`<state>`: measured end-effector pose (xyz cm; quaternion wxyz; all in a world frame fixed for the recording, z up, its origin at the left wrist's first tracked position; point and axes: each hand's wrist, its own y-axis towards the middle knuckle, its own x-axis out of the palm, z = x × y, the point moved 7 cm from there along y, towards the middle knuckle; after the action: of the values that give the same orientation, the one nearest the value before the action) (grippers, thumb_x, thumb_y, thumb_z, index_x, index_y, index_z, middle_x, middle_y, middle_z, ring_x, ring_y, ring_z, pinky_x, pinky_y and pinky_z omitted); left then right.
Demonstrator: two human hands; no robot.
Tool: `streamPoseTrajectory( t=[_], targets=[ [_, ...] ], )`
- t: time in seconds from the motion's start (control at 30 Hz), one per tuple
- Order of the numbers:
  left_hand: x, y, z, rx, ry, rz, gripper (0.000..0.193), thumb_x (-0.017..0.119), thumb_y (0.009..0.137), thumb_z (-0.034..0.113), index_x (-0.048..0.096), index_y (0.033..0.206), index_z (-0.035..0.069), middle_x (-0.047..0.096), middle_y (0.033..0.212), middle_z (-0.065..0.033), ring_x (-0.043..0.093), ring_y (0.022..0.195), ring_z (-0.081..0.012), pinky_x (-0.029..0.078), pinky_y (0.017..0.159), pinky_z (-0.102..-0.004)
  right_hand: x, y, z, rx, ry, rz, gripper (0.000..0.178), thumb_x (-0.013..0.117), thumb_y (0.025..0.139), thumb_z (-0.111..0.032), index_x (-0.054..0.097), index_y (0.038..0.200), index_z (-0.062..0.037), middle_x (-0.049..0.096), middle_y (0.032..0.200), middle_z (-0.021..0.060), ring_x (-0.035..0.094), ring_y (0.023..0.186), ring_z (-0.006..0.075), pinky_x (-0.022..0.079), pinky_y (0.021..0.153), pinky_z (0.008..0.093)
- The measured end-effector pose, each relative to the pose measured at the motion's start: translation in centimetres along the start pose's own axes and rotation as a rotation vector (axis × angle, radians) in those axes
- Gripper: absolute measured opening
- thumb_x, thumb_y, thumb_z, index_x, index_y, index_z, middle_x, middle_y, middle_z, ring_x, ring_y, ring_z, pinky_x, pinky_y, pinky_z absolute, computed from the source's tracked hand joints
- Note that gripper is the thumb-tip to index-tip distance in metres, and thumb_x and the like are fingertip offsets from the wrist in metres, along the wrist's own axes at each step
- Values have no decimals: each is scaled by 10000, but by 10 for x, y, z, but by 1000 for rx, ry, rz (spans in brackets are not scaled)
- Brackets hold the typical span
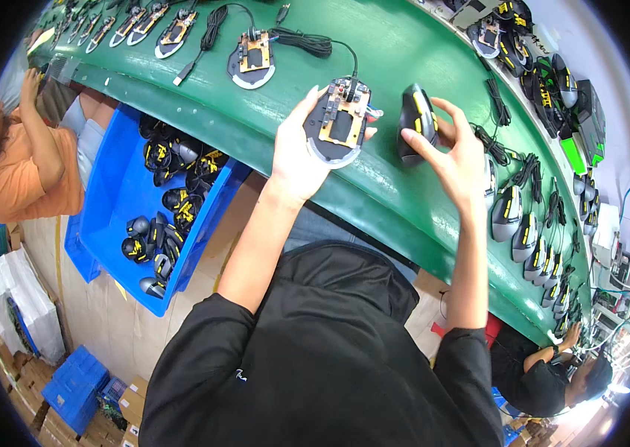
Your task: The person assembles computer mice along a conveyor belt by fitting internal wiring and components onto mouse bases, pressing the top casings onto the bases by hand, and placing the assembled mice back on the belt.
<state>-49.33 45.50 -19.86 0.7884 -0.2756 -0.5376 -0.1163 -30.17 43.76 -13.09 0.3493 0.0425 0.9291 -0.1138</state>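
My left hand (298, 153) grips an opened computer mouse base (339, 123), its tan circuit board facing up and a grey rim at its near end. A black cable runs from the far end of this base. In my right hand (449, 149) is a black mouse top shell (417, 123) with yellow marks, tilted on its side between thumb and fingers. The shell and the base are apart, a short gap between them over the green work surface (382, 201). Just beyond my left hand lies another mouse base (251, 61) with its board exposed and its cable beside it.
A blue bin (203, 246) with several black shells stands at left below the table edge. More open bases (175, 33) line the far left; assembled mice (507, 214) with cables line the right. A person in orange (39, 164) sits left, another in black (546, 380) lower right.
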Motion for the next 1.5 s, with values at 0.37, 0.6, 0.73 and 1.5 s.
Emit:
streamPoseTrajectory(
  t=[0.37, 0.6, 0.73, 1.5],
  targets=[
    [-4, -5, -6, 81, 30, -46, 448, 368, 971, 177, 414, 1373, -16, 536, 1332, -213, 560, 1198, -363, 487, 1003, -519, 43, -25, -33, 139, 310, 149, 397, 783, 817, -261, 675, 1082, 13, 717, 821, 111, 655, 687, 121, 525, 659, 261],
    [-10, -12, 3, 70, 196, -30, 456, 319, 1007, 242, 440, 1348, -34, 536, 1356, -226, 610, 1149, -302, 537, 958, -446, 56, -11, -23, 55, 374, -169, 476, 778, 804, -200, 658, 1237, -43, 726, 847, 92, 651, 668, 107, 523, 649, 259],
    [-16, -15, -3, -61, 184, -2, 482, 286, 1039, 263, 451, 1368, -49, 596, 1263, -198, 645, 1078, -296, 565, 899, -483, 51, -9, -44, -157, 47, -287, 388, 675, 894, -133, 630, 1266, -33, 706, 767, 100, 653, 650, 115, 524, 636, 259],
    [-12, -19, -6, 181, 380, 94, 410, 384, 1064, 240, 448, 1367, -30, 595, 1300, -152, 627, 1087, -182, 524, 938, -321, 73, -38, -41, 49, 439, 434, 375, 732, 806, 15, 637, 1168, 2, 728, 826, 133, 700, 728, 146, 561, 674, 266]
  ],
)
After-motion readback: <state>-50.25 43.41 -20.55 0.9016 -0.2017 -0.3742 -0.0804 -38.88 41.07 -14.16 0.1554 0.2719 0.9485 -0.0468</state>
